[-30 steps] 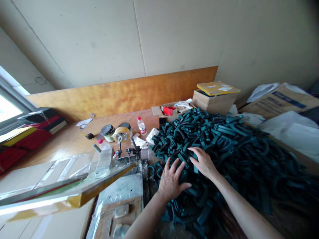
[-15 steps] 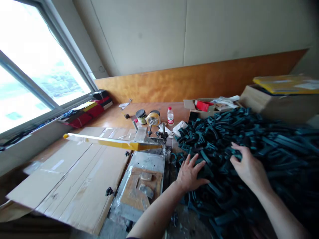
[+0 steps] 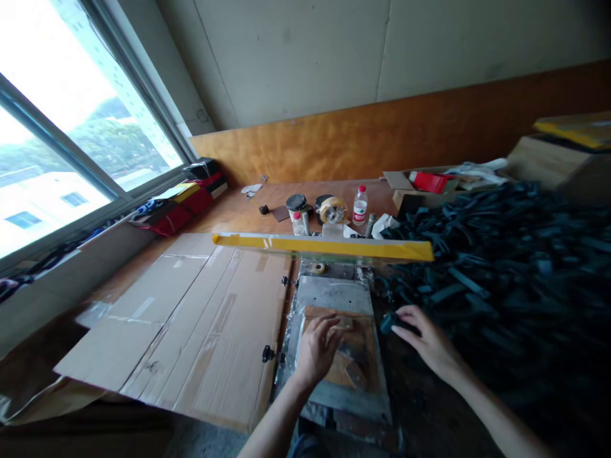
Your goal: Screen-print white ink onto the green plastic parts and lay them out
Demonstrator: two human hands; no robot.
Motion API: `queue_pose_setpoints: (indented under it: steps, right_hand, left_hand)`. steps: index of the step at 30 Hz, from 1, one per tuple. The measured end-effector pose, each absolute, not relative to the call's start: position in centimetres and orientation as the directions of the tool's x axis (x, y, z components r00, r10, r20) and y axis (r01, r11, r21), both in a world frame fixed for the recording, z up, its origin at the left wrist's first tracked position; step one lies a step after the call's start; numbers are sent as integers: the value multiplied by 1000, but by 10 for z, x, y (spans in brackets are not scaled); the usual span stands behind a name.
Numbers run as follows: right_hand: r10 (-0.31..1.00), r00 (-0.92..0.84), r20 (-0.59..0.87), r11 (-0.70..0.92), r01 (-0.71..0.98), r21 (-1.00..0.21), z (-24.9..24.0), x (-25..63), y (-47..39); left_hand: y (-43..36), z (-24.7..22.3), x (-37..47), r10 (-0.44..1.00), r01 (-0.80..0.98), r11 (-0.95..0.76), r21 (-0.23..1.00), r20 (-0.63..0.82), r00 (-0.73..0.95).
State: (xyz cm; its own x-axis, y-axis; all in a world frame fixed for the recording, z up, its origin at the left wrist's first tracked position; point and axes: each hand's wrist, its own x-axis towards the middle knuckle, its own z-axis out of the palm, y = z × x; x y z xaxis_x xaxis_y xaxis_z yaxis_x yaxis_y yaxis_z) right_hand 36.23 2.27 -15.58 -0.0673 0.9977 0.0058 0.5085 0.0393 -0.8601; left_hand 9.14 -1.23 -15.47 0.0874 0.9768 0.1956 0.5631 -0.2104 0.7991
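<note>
My right hand (image 3: 427, 343) pinches a small dark green plastic piece (image 3: 390, 322) between thumb and fingers, left of a heap of similar dark green pieces (image 3: 461, 289). My left hand (image 3: 317, 350) hovers over or rests on a brown wooden board (image 3: 329, 375), fingers bent and slightly apart. I see nothing held in it. Near its fingertips lies a small block (image 3: 344, 323); another flat piece (image 3: 356, 374) sits lower on the board. The board lies on a grey metal plate (image 3: 337, 289). A long bar covered with yellow tape (image 3: 324, 245) spans above the plate's far end.
Flattened cardboard (image 3: 191, 331) covers the left side, with a black knob (image 3: 268, 353) at its edge. Behind the bar stand a tape roll (image 3: 333, 210), a jar (image 3: 296, 205) and a bottle (image 3: 359, 207). An open carton (image 3: 401, 181) and a larger box (image 3: 548, 159) sit back right.
My left hand has left the heap and moved left to the board. My right hand has drawn back from the heap with a green piece. The view has shifted; the yellow bar looks more level.
</note>
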Motion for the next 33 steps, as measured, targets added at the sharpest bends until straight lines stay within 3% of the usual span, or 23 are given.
queue_pose_setpoints:
  steps: [6,11,16,20,24,30,33]
  right_hand:
    - [965,-260,-37,124,574,-810,-169,242,15]
    - [941,-331,70,305,739,-600,-176,220,18]
    - [921,-356,157,387,799,-460,-182,217,14]
    - [817,-536,211,575,737,-355,-189,218,12]
    - [681,-726,100,722,642,-257,-210,218,17]
    - [701,-691,177,713,679,-174,-225,237,8]
    - [838,-469,278,532,817,-222,-215,281,11]
  left_hand:
    - [-19,-164,-37,1000,458,25,889,-16,-23]
    - [-7,-163,-71,998,447,18,894,8,-57]
    - [5,-147,-67,994,394,8,919,36,-103]
    - [32,-98,-53,966,130,-75,989,104,-236]
    - [67,-35,-34,939,-128,-237,963,193,-286]
    - [61,-14,-27,957,-105,-203,974,174,-234]
    - [26,-38,-38,978,-74,-73,995,57,-201]
